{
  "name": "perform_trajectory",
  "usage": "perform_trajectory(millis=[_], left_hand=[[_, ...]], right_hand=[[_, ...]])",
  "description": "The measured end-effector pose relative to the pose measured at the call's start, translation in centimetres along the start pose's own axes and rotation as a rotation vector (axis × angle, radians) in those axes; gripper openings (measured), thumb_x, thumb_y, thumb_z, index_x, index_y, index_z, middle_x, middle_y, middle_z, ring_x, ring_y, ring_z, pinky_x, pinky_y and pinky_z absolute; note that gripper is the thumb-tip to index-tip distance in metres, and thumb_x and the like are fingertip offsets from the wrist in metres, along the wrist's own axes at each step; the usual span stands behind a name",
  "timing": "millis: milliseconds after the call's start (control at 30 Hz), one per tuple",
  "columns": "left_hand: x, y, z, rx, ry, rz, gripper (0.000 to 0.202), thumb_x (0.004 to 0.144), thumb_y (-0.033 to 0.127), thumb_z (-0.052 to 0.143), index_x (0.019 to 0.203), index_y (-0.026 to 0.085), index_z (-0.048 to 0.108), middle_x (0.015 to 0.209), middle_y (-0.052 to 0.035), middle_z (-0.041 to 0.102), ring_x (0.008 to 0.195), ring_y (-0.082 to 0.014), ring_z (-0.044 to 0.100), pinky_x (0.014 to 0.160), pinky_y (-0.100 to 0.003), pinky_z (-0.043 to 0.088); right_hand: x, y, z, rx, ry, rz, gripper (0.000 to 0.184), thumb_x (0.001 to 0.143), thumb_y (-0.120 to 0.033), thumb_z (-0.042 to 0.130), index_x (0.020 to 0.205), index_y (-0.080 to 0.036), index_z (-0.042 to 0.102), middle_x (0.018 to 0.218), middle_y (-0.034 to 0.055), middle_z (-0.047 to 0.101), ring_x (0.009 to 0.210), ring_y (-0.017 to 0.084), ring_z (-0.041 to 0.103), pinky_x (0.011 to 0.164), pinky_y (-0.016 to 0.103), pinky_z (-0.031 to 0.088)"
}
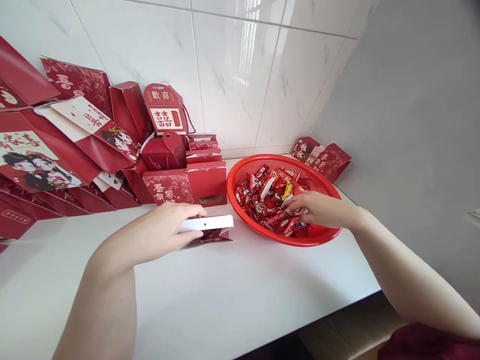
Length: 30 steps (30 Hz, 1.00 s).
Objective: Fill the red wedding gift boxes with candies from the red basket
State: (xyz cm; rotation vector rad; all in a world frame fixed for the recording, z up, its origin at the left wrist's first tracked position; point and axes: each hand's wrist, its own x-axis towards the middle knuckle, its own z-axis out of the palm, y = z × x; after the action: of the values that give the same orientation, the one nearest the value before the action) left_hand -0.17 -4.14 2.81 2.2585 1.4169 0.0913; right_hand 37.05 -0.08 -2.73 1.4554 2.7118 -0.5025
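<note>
My left hand (178,230) pinches the upper edge of a red paper candy box (217,235), thumb on the near side and fingers behind. The box stands on the white table, its mouth open toward me and a white flap along the top. Within the red plastic basket (245,224), my right hand (317,209) bends its fingers down onto wrapped candies (262,200). A yellow-wrapped candy (288,190) lies just beyond the fingertips. Whatever those fingers pinch is too hidden to name.
Red printed boxes (93,130) are stacked along the left and back. A row of upright boxes (206,180) stands beside the basket. Another red box (330,162) leans behind it at the grey panel (405,125). Below the table's right edge is a cardboard box (345,330).
</note>
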Motion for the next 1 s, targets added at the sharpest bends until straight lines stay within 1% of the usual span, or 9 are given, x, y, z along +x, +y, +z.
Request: perform_trajectory(millis=[100,200,300,400,467,533,633,767,1000], left_hand=[[0.2,-0.6,-0.1,0.053,0.071,-0.024,0.023,0.087,0.036,0.05,0.097,0.029,0.069,0.085,0.0016,0.07,0.07,-0.0169,0.063,0.063,-0.026,0.045],[0.7,-0.7,0.2,0.085,0.272,-0.03,0.024,0.089,0.036,0.05,0.105,0.028,0.066,0.103,0.0002,0.069,0.084,-0.0191,0.064,0.07,-0.028,0.048],[0.9,0.6,0.8,0.038,0.597,0.045,0.024,0.089,0.034,0.054,0.109,0.025,0.065,0.121,-0.0024,0.062,0.102,-0.0208,0.061,0.083,-0.03,0.049],[0.9,2.4,1.6,-0.23,0.862,0.11,0.018,0.088,0.034,0.06,0.098,0.02,0.066,0.109,-0.0047,0.066,0.097,-0.0189,0.063,0.082,-0.028,0.051],[0.8,3.2,2.1,-0.516,0.866,0.154,0.022,0.086,0.038,0.063,0.095,0.018,0.067,0.098,-0.0052,0.069,0.088,-0.0181,0.065,0.076,-0.027,0.053],[0.8,3.4,2.6,-0.772,0.765,0.209,0.026,0.085,0.041,0.065,0.095,0.018,0.07,0.091,-0.0052,0.07,0.082,-0.0179,0.065,0.07,-0.027,0.054],[0.7,2.9,2.7,-0.979,0.712,0.261,0.023,0.085,0.039,0.067,0.08,0.018,0.073,0.074,-0.0027,0.066,0.069,-0.0142,0.061,0.061,-0.024,0.05],[0.4,2.0,2.3,-1.073,0.804,0.254,0.022,0.082,0.037,0.07,0.07,0.019,0.071,0.063,-0.0005,0.057,0.058,-0.0117,0.053,0.052,-0.024,0.042],[0.3,1.6,1.8,-1.073,0.791,0.24,0.024,0.082,0.038,0.07,0.068,0.018,0.069,0.061,-0.0003,0.053,0.056,-0.0108,0.05,0.05,-0.024,0.039]], right_hand=[[-1.2,-0.2,-0.7,0.063,0.164,0.132,0.034,0.093,-0.041,0.047,0.08,-0.025,0.074,0.088,0.0038,0.071,0.078,0.021,0.064,0.07,0.031,0.047],[-1.9,-1.4,-1.3,0.272,0.432,0.261,0.04,0.091,-0.053,0.05,0.074,-0.022,0.068,0.072,0.0016,0.067,0.064,0.018,0.058,0.057,0.028,0.042],[-1.7,-3.9,-1.1,0.716,0.531,0.217,0.041,0.088,-0.056,0.055,0.07,-0.021,0.064,0.064,0.0006,0.062,0.058,0.016,0.053,0.053,0.027,0.039],[-0.7,-7.4,-0.5,1.071,0.533,0.079,0.044,0.09,-0.055,0.055,0.065,-0.019,0.063,0.06,0.0017,0.06,0.055,0.014,0.052,0.053,0.027,0.039],[-0.2,-9.7,-0.2,1.16,0.525,-0.019,0.045,0.092,-0.053,0.054,0.063,-0.018,0.063,0.058,0.0017,0.06,0.053,0.013,0.051,0.051,0.026,0.039],[0.0,-11.6,-0.4,1.156,0.516,-0.112,0.045,0.093,-0.05,0.055,0.063,-0.018,0.063,0.056,0.0003,0.059,0.051,0.011,0.051,0.05,0.024,0.038],[-0.2,-13.5,-1.0,1.106,0.389,-0.238,0.043,0.096,-0.046,0.053,0.067,-0.016,0.065,0.061,0.0008,0.064,0.053,0.01,0.058,0.051,0.023,0.041],[-0.1,-14.2,-1.7,1.192,0.151,-0.289,0.042,0.098,-0.044,0.049,0.077,-0.013,0.07,0.079,0.0071,0.075,0.055,0.015,0.069,0.047,0.023,0.043],[0.8,-14.2,-1.5,1.248,0.056,-0.269,0.046,0.097,-0.046,0.051,0.073,-0.011,0.069,0.073,0.0094,0.075,0.052,0.016,0.069,0.047,0.023,0.045]])
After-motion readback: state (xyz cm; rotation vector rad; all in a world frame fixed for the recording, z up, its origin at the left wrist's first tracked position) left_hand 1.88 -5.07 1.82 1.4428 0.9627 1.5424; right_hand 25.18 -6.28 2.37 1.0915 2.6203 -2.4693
